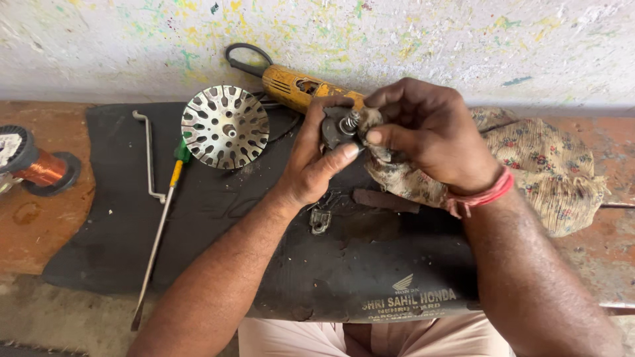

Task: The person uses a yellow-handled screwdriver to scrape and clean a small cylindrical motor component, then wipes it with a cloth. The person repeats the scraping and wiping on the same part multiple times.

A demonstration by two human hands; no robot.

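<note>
My left hand (pixel 316 157) grips a small dark round metal part (pixel 336 125) with a threaded shaft and spring at its middle. My right hand (pixel 423 129) presses a wad of flowered cloth (pixel 549 168) against that part, thumb and fingers pinched around the cloth. Both hands hover over a black rubber mat (pixel 198 218). The cloth trails off to the right across the mat and bench. A red thread band circles my right wrist.
A round perforated steel disc (pixel 225 126) lies on the mat at the left. Beside it are a bent metal rod (pixel 149 155) and a long screwdriver (pixel 159 231). A yellow power tool (pixel 297 86) rests against the wall. A copper wire spool (pixel 36 165) sits far left. A small buckle (pixel 320 220) lies mid-mat.
</note>
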